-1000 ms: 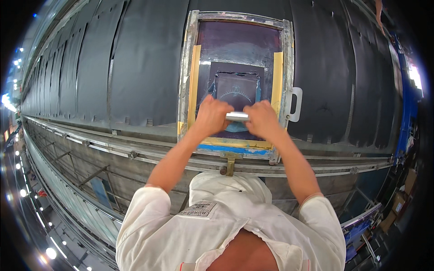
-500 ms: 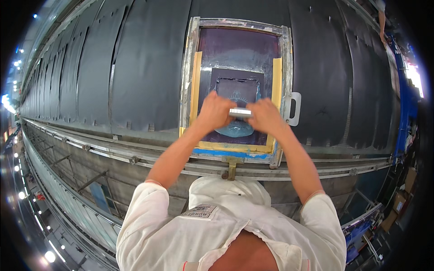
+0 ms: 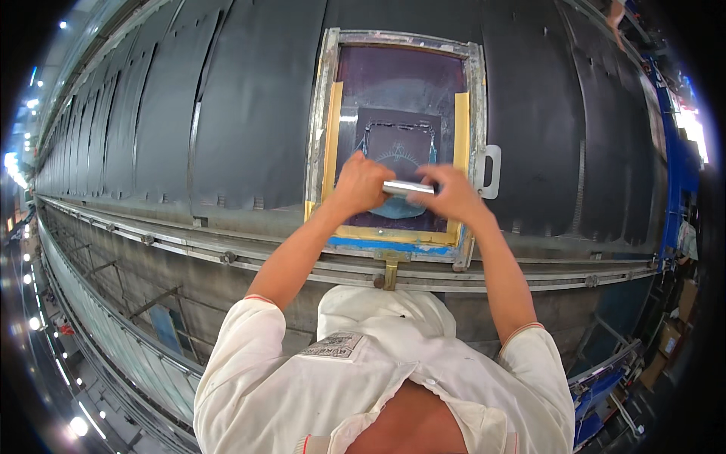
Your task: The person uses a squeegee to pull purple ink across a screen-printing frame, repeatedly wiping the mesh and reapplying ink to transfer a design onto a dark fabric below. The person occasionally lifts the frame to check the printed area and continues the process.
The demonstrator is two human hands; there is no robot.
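Observation:
A printing screen in a worn metal frame (image 3: 324,98) lies before me on the black-covered table. My left hand (image 3: 361,184) is closed around the left end of a squeegee (image 3: 401,188) with a shiny metal bar, held over the lower half of the mesh. At the bar's other end, my right hand (image 3: 454,198) has its fingers apart and slightly blurred; whether they still touch the bar is unclear. Light blue ink (image 3: 395,209) lies on the mesh below the squeegee. Above it shows a fine sunburst-like line design (image 3: 397,154) inside a dark rectangle.
Yellow tape (image 3: 461,129) lines the screen's inner edges, and a white handle (image 3: 491,172) sticks out at its right. Along the table's near edge runs a metal rail (image 3: 302,270), with a brass-coloured bracket (image 3: 391,271) at the frame. Black sheets (image 3: 257,106) cover the table.
My right hand has loosened from the squeegee, its fingers spreading and shifting slightly right, so more of the metal bar shows. My left hand keeps its grip.

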